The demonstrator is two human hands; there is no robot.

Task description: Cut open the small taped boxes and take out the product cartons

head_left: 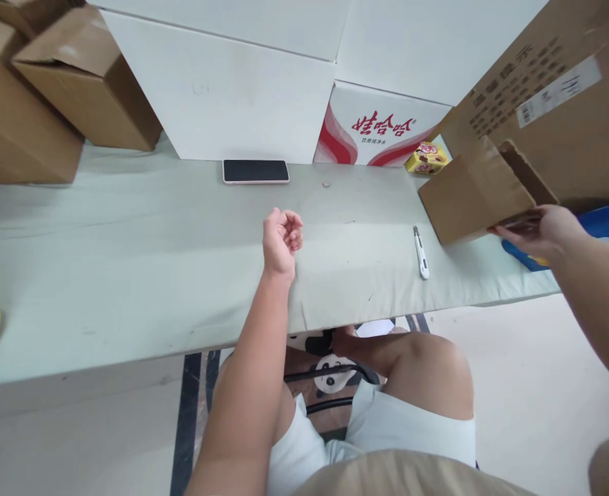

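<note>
One small box [477, 196]: plain brown corrugated card, matte, with a flap standing open. It sits tilted at the right end of the counter [129, 262]. I have the right grip [539, 231] clasped on its lower corner. Left grip [281, 241] rests mid-counter, fingers curled into a loose, empty fist. Counter surface is pale green, soft-looking and faintly creased. Knife [421, 252], slim and white, lies between the grips, near the box but apart. Phone [255, 171], a glossy black slab, lies flat by the smooth white cartons [222, 89].
</note>
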